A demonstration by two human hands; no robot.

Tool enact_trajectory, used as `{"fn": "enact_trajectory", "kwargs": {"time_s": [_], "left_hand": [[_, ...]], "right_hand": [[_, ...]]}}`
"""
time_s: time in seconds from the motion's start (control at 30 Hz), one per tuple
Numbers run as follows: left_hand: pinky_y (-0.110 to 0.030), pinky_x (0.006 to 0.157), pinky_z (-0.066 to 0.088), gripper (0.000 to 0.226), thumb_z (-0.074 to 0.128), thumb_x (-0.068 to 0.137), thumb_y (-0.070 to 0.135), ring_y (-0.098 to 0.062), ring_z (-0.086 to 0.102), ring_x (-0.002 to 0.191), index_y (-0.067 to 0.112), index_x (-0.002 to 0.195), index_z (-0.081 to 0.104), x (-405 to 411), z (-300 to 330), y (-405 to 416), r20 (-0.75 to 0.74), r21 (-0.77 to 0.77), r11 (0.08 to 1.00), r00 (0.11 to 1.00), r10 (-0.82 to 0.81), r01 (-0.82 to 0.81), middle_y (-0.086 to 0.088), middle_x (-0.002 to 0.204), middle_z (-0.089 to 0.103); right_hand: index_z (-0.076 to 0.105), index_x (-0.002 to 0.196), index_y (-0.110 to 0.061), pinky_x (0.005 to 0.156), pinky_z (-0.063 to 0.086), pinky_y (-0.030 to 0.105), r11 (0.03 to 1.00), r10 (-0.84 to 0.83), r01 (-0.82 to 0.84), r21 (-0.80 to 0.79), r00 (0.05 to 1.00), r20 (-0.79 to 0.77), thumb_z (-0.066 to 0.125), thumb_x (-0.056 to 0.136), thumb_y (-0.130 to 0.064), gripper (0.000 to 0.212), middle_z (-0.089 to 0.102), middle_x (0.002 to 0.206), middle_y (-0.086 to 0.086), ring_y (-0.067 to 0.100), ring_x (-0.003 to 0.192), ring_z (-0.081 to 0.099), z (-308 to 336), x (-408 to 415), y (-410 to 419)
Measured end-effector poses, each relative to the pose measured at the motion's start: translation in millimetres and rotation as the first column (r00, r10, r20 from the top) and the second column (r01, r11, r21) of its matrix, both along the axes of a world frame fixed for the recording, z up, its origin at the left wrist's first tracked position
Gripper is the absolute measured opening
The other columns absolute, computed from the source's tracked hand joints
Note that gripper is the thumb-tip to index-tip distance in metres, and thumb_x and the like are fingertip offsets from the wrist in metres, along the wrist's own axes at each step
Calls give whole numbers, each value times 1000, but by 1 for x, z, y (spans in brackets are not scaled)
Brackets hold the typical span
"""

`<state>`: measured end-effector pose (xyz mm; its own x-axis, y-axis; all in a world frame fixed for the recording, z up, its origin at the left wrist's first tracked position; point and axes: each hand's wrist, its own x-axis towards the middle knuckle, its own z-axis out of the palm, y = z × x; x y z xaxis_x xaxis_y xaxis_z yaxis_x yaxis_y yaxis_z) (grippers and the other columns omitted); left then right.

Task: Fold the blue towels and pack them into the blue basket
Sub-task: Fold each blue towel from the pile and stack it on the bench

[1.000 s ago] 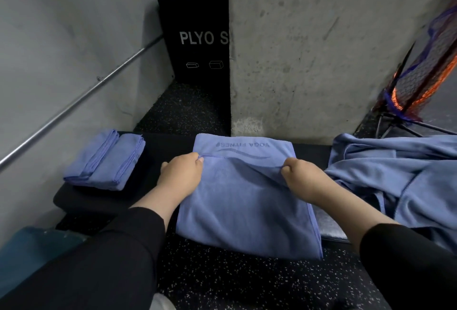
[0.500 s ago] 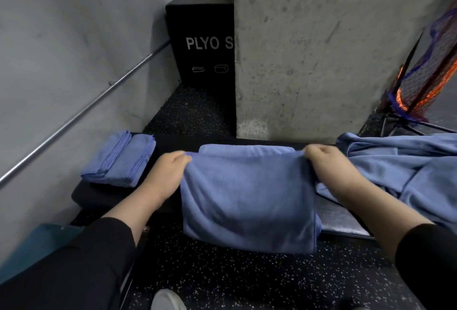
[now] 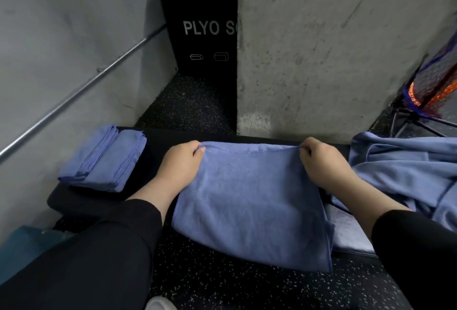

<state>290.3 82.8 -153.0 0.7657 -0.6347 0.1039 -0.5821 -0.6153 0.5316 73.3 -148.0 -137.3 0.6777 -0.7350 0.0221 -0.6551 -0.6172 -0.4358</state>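
Mid-fold, on the towel (image 3: 249, 201). Spread over the front of the dark table (image 3: 158, 141), near edge hanging off toward the speckled floor (image 3: 247, 287). Far hem pinched at both corners: left hand (image 3: 181, 161) curled on the left corner, right hand (image 3: 321, 161) curled on the right, hem stretched straight between them and lying near the table's back edge. Looks already doubled once, judging by the thick rounded near edge; exact layer count impossible to tell.

Two folded towels (image 3: 103, 159) stacked at the table's left end, well apart from the one in hand. Loose pile (image 3: 405, 173) of unfolded towels at the right, just beside the right wrist. Teal shape (image 3: 22, 245) at lower left, partly behind the sleeve, possibly the basket; too little showing to be sure.

Next, probably: set the hem down square, release, smooth flat, then fold side to side to match the stack at left. Calls for keeping both corners level so the edges line up, and for pulling the hanging part back onto the table before it slides off. Packing not yet begun, with several towels apparently left to fold.
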Motion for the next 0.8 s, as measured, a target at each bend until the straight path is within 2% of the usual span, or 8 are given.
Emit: {"fn": "enact_trajectory", "kwargs": {"time_s": [0.07,0.23,0.33,0.4,0.43,0.53,0.73,0.8], "left_hand": [[-37,59,40,35,45,104,30,-21,53,66,11,76,55,6,0,-5,54,15,1000,998,12,-13,-3,68,59],[-34,50,23,41,44,105,28,-16,43,58,15,65,41,16,-3,-21,124,50,993,987,103,-110,-2,64,51],[-33,52,31,32,50,102,30,-21,49,65,12,76,54,21,-9,-29,141,63,988,981,132,-142,-2,72,57],[-37,70,47,15,54,100,29,-25,58,87,18,105,63,20,-13,-31,154,73,991,983,103,-115,-2,98,63],[-40,83,48,25,55,100,28,-27,58,102,22,123,61,19,-15,-32,191,109,990,980,65,-87,-2,114,62],[-39,102,34,44,52,100,23,-22,49,126,25,145,51,19,-21,-30,255,199,980,965,-65,14,3,140,55],[-36,94,30,45,52,96,21,-18,49,120,28,140,55,22,-13,-25,244,273,957,956,-163,93,6,125,59],[-35,89,29,35,55,94,23,-18,50,114,28,127,62,19,-6,-25,208,321,942,964,-167,94,6,114,58]], "right_hand": [[53,95,-11,64,35,36,999,-16,16,-28,1000,10,38,102,-21,18,66,92,17,31,78,52,-1,4,-6],[50,96,-8,64,34,37,992,-57,58,-114,998,6,38,104,-23,21,65,94,22,39,84,58,-7,15,-21],[55,98,-8,63,34,37,988,-44,43,-150,999,-3,46,101,-24,19,65,94,21,38,82,57,-11,20,-27],[59,104,-7,67,39,37,983,2,-5,-181,1000,-17,55,97,-25,19,63,100,19,38,91,59,-16,21,-26],[61,109,-7,71,44,38,980,33,-39,-196,999,-36,59,95,-26,24,61,104,17,39,95,59,-18,22,-26],[63,122,-14,84,51,42,967,99,-131,-217,983,-154,62,90,-33,37,57,112,11,37,105,57,-21,19,-28],[63,122,-18,88,49,40,987,102,-126,-100,971,-217,62,87,-29,37,64,117,9,33,109,59,-16,19,-30],[64,114,-18,84,50,39,993,98,-110,-38,968,-229,62,86,-26,29,67,112,8,33,103,61,-12,18,-27]]}}
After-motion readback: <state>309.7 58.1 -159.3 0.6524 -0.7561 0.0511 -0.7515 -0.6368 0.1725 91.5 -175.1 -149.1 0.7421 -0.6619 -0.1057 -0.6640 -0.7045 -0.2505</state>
